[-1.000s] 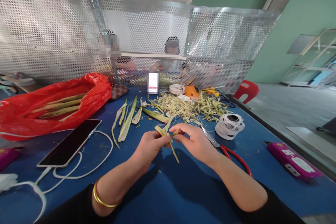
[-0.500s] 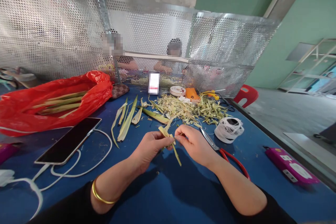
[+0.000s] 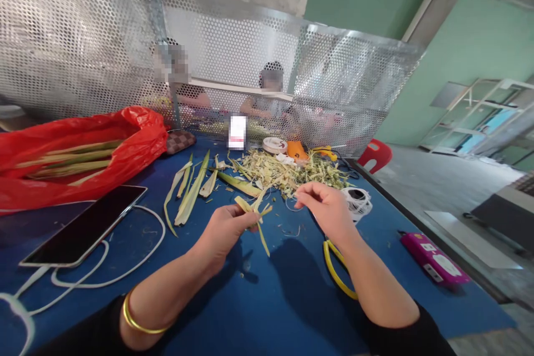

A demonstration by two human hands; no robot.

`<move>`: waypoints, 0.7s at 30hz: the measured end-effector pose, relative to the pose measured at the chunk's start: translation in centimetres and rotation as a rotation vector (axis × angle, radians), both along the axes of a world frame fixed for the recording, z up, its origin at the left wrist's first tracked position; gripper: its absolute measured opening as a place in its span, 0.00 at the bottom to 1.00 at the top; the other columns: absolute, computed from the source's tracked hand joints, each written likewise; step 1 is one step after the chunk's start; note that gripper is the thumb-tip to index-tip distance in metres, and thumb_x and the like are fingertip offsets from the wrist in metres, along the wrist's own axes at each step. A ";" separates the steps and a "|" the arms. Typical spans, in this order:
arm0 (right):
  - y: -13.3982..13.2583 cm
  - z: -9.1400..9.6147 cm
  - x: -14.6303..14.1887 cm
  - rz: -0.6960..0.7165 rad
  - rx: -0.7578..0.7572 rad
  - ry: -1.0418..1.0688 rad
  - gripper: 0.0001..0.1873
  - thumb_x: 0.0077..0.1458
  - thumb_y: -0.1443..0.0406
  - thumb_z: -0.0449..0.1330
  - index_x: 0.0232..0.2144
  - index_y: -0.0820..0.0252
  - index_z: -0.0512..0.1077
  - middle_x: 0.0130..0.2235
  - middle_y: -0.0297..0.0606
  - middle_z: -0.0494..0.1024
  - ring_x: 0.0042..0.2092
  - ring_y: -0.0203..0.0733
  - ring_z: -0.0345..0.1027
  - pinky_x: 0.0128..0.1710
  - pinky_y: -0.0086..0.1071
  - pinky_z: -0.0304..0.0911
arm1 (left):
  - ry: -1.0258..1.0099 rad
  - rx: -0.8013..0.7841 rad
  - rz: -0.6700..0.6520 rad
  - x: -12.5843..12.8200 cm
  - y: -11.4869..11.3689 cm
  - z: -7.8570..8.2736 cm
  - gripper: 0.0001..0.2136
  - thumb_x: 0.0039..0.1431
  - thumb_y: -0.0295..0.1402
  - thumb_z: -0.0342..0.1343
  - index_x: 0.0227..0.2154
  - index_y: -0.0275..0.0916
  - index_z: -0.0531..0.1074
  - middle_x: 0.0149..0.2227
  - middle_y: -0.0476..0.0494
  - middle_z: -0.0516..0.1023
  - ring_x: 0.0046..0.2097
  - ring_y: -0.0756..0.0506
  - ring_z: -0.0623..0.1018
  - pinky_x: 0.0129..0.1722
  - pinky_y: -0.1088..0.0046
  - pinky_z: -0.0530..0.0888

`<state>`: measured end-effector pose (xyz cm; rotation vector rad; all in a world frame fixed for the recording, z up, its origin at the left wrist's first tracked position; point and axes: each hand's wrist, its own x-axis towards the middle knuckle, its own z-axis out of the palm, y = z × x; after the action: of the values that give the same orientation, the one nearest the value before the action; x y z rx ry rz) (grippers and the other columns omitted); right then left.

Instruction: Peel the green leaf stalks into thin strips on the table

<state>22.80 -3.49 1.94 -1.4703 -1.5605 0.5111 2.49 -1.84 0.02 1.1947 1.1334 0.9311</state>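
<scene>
My left hand [image 3: 223, 228] is closed in a pinch on a small bundle of pale green leaf strips [image 3: 255, 214], held just above the blue table [image 3: 267, 300]. My right hand [image 3: 325, 208] hovers a little to the right of the bundle, fingers pinched together on a thin fibre [image 3: 292, 204] that runs back toward the strips. A heap of shredded leaf scraps [image 3: 292, 169] lies right behind both hands. Scissors [image 3: 334, 267] lie under my right wrist, with only the handle loop showing.
A red plastic bag [image 3: 83, 161] with long green leaves lies at far left. A phone [image 3: 83, 225] on a white cable, loose leaf blades [image 3: 189, 192], a white string coil [image 3: 359, 200] and a pink case [image 3: 434, 261] lie on the table. Two people sit behind the perforated metal screen [image 3: 233, 61].
My right hand has pulled away to the right from the leaf bundle, drawing a thin fibre off it. The left hand keeps its hold. The view shifted slightly right.
</scene>
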 end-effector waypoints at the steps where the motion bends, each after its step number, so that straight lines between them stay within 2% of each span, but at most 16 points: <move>1: 0.0 0.1 0.7 0.017 -0.002 -0.091 0.07 0.51 0.63 0.57 0.25 0.59 0.72 0.25 0.34 0.75 0.29 0.38 0.69 0.33 0.31 0.61 | -0.016 -0.020 0.016 -0.1 0.1 0.0 0.08 0.43 0.34 0.59 0.17 0.35 0.73 0.22 0.47 0.74 0.27 0.50 0.70 0.30 0.75 0.64; 3: 0.0 0.1 1.9 0.152 -0.072 -0.339 0.05 0.50 0.66 0.57 0.25 0.57 0.73 0.31 0.34 0.77 0.33 0.38 0.70 0.35 0.31 0.61 | -0.056 -0.088 0.041 -0.2 0.3 0.1 0.08 0.43 0.35 0.60 0.17 0.35 0.72 0.21 0.47 0.74 0.26 0.50 0.70 0.29 0.75 0.64; 5: 0.2 -0.3 2.8 0.236 -0.147 -0.556 0.06 0.49 0.69 0.57 0.26 0.55 0.74 0.32 0.33 0.76 0.33 0.38 0.69 0.33 0.31 0.59 | -0.107 -0.164 0.059 -0.3 0.5 0.0 0.09 0.41 0.36 0.61 0.19 0.35 0.72 0.21 0.47 0.74 0.27 0.49 0.71 0.29 0.75 0.65; 6: 0.4 -0.5 3.1 0.245 -0.167 -0.628 0.07 0.49 0.70 0.58 0.27 0.54 0.74 0.32 0.33 0.75 0.33 0.38 0.69 0.33 0.30 0.58 | -0.131 -0.187 0.068 -0.3 0.5 -0.1 0.09 0.41 0.36 0.62 0.19 0.36 0.72 0.22 0.47 0.74 0.27 0.49 0.72 0.29 0.74 0.66; 8: 0.9 -1.1 3.6 0.168 -0.156 -0.698 0.07 0.50 0.70 0.57 0.27 0.54 0.74 0.32 0.33 0.74 0.33 0.38 0.68 0.31 0.30 0.56 | -0.168 -0.198 0.089 -0.3 0.7 -0.2 0.09 0.40 0.36 0.63 0.21 0.36 0.72 0.22 0.47 0.74 0.28 0.48 0.73 0.31 0.74 0.67; 11: 2.0 -2.3 3.7 -0.019 -0.104 -0.707 0.05 0.51 0.69 0.58 0.27 0.55 0.73 0.32 0.34 0.72 0.31 0.38 0.66 0.31 0.30 0.54 | -0.193 -0.200 0.112 -0.3 0.7 -0.2 0.11 0.39 0.37 0.64 0.22 0.35 0.72 0.24 0.47 0.74 0.30 0.47 0.74 0.32 0.73 0.69; 17: 3.8 -5.4 2.2 -0.036 -0.101 -0.652 0.00 0.50 0.68 0.60 0.27 0.58 0.71 0.31 0.34 0.68 0.30 0.37 0.64 0.31 0.29 0.54 | -0.172 -0.207 0.098 0.0 0.3 -0.1 0.10 0.39 0.36 0.63 0.22 0.34 0.73 0.23 0.46 0.76 0.29 0.49 0.74 0.33 0.74 0.70; 21: 3.9 -5.7 1.7 -0.036 -0.082 -0.582 0.06 0.49 0.72 0.56 0.24 0.59 0.68 0.30 0.35 0.68 0.33 0.38 0.64 0.34 0.30 0.55 | -0.154 -0.198 0.078 0.1 0.3 -0.1 0.10 0.41 0.37 0.62 0.21 0.33 0.74 0.25 0.43 0.78 0.30 0.48 0.76 0.32 0.75 0.70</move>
<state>24.50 0.37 -3.74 -1.8105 -1.9663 0.1238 2.59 -1.58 -0.12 0.9087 1.1260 0.9299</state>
